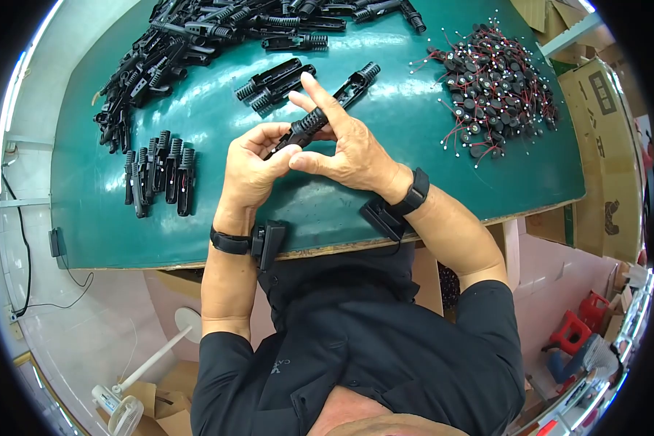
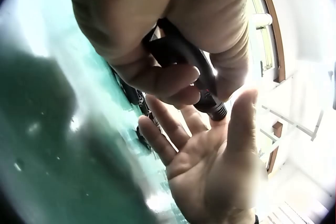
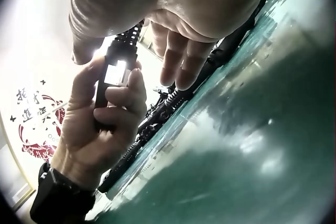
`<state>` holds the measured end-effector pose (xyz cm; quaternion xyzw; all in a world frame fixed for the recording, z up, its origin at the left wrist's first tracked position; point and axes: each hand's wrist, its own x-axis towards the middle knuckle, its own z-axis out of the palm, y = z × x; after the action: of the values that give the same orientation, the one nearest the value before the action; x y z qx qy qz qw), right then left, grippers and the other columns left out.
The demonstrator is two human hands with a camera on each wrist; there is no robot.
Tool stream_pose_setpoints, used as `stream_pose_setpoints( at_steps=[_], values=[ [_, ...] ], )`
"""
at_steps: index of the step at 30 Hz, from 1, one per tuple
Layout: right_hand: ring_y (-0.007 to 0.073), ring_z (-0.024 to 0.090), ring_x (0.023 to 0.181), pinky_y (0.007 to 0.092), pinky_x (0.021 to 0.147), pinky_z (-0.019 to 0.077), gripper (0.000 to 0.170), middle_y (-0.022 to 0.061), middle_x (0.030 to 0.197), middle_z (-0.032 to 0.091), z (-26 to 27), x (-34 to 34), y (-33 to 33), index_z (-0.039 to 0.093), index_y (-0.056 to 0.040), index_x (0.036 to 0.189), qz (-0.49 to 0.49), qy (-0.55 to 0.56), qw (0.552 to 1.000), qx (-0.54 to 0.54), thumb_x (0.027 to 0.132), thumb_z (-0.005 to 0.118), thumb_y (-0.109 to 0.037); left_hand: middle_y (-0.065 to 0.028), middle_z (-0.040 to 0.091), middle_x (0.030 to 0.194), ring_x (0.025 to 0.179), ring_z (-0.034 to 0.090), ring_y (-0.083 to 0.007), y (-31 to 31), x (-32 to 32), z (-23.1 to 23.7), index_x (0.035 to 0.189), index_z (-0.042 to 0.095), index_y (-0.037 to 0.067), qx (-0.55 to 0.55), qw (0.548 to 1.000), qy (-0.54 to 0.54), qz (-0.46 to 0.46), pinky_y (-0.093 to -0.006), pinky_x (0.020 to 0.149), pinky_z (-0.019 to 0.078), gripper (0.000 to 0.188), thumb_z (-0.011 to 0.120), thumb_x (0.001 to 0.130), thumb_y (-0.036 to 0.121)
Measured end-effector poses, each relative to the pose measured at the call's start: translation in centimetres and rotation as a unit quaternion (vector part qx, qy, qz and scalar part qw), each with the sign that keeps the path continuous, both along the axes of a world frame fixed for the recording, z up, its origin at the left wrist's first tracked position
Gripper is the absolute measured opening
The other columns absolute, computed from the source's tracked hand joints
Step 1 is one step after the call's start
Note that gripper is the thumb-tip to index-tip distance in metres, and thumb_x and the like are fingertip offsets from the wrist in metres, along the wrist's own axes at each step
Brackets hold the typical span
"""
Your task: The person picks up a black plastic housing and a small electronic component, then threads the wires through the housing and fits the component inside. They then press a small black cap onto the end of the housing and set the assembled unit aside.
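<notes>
The left hand (image 1: 253, 166) pinches a ribbed black plastic housing (image 1: 309, 126); the right hand (image 1: 354, 151), fingers extended, is beside it above the tabletop (image 1: 316, 214).

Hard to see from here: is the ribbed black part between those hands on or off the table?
Off: the left hand pinches the ribbed black part above the green table.

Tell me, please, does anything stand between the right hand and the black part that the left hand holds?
Nothing visible does. The left hand grips one end of the black part; its ribbed end points toward the open right hand, with no object between them. Whether they touch is unclear.
</notes>
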<state>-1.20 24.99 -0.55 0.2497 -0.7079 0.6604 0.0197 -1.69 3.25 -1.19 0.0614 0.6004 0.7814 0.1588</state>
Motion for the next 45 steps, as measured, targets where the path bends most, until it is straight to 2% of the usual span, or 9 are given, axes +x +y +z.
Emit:
stream_pose_setpoints(
  at_steps=[8, 11, 16, 20, 23, 32, 42, 44, 45],
  values=[
    [0.0283, 0.063, 0.133, 0.0411, 0.108, 0.0536, 0.111, 0.0219, 0.159, 0.050, -0.1, -0.2, 0.3, 0.020, -0.0092, 0.169, -0.042, 0.075, 0.992, 0.089, 0.087, 0.085, -0.047, -0.0067, 0.072, 0.105, 0.081, 0.065, -0.0071, -0.2, -0.1, 0.1, 0.121, 0.069, -0.005, 0.007, 1.000, -0.012, -0.016, -0.0200, 0.068, 0.0531, 0.036, 0.082, 0.088, 0.001],
    [0.0325, 0.059, 0.138, 0.0414, 0.110, 0.0519, 0.110, 0.0224, 0.156, 0.053, -0.5, -0.7, 0.2, 0.023, -0.0069, 0.168, -0.107, 0.206, 0.962, 0.142, 0.087, 0.085, -0.049, -0.0060, 0.072, 0.102, 0.075, 0.063, -0.0059, -0.2, -0.2, 0.5, 0.121, 0.069, -0.005, 0.009, 1.000, -0.016, -0.015, -0.0194, 0.064, 0.0503, 0.036, 0.082, 0.089, 0.002],
    [0.0348, 0.055, 0.142, 0.0414, 0.112, 0.0503, 0.108, 0.0228, 0.156, 0.053, -0.6, -0.6, 0.5, 0.027, -0.0054, 0.166, -0.094, 0.185, 0.965, 0.158, 0.088, 0.083, -0.052, -0.0052, 0.072, 0.098, 0.071, 0.061, -0.0051, -0.1, -0.2, 0.7, 0.121, 0.069, -0.005, -0.002, 1.000, -0.017, -0.016, -0.0189, 0.060, 0.0475, 0.036, 0.082, 0.089, 0.003],
    [0.0320, 0.060, 0.137, 0.0409, 0.109, 0.0524, 0.107, 0.0227, 0.156, 0.053, -0.5, -1.1, 0.4, 0.026, -0.0057, 0.167, -0.094, 0.208, 0.964, 0.138, 0.089, 0.081, -0.054, -0.0051, 0.072, 0.097, 0.071, 0.061, -0.0053, 0.0, 0.0, 0.9, 0.120, 0.069, -0.005, -0.003, 1.000, -0.020, -0.013, -0.0190, 0.060, 0.0476, 0.036, 0.082, 0.089, 0.004],
    [0.0278, 0.065, 0.129, 0.0400, 0.106, 0.0550, 0.109, 0.0238, 0.156, 0.052, 0.1, 0.0, -0.1, 0.024, -0.0061, 0.167, -0.040, 0.061, 0.996, 0.045, 0.089, 0.080, -0.056, -0.0050, 0.071, 0.097, 0.071, 0.061, -0.0055, 0.1, 0.0, 0.7, 0.120, 0.069, -0.005, 0.002, 1.000, -0.025, -0.015, -0.0191, 0.059, 0.0478, 0.036, 0.082, 0.089, 0.004],
    [0.0236, 0.069, 0.121, 0.0389, 0.103, 0.0571, 0.112, 0.0259, 0.156, 0.050, -0.1, -0.4, 0.3, 0.019, -0.0077, 0.169, -0.004, 0.025, 1.000, -0.010, 0.089, 0.081, -0.056, -0.0047, 0.071, 0.096, 0.070, 0.062, -0.0065, 0.2, -0.1, 0.8, 0.122, 0.068, -0.004, 0.025, 0.999, -0.023, -0.034, -0.0191, 0.058, 0.0489, 0.037, 0.082, 0.089, 0.005],
    [0.0223, 0.072, 0.113, 0.0361, 0.097, 0.0578, 0.106, 0.0219, 0.146, 0.061, -0.6, -0.4, 0.7, 0.026, -0.0065, 0.167, -0.025, 0.032, 0.999, 0.022, 0.091, 0.076, -0.061, -0.0034, 0.070, 0.095, 0.074, 0.063, -0.0070, 0.6, -0.2, 1.0, 0.119, 0.069, -0.003, 0.022, 0.999, -0.021, -0.032, -0.0219, 0.062, 0.0507, 0.033, 0.082, 0.089, 0.005],
    [0.0219, 0.072, 0.110, 0.0351, 0.096, 0.0581, 0.105, 0.0212, 0.144, 0.063, -0.6, -0.7, 0.6, 0.027, -0.0064, 0.167, -0.007, 0.036, 0.999, 0.017, 0.091, 0.075, -0.062, -0.0040, 0.072, 0.094, 0.074, 0.066, -0.0117, 1.4, 0.1, 1.0, 0.115, 0.072, 0.001, -0.162, 0.970, 0.172, 0.050, -0.0270, 0.063, 0.0521, 0.032, 0.084, 0.086, 0.009],
    [0.0204, 0.073, 0.105, 0.0334, 0.092, 0.0581, 0.101, 0.0203, 0.142, 0.065, -0.6, -0.5, 0.7, 0.029, -0.0060, 0.166, -0.032, 0.026, 0.999, 0.016, 0.093, 0.074, -0.061, -0.0042, 0.072, 0.094, 0.074, 0.067, -0.0140, 0.9, 0.3, 1.2, 0.112, 0.073, 0.002, -0.257, 0.926, 0.260, 0.090, -0.0296, 0.064, 0.0529, 0.031, 0.085, 0.085, 0.011]
  ],
)
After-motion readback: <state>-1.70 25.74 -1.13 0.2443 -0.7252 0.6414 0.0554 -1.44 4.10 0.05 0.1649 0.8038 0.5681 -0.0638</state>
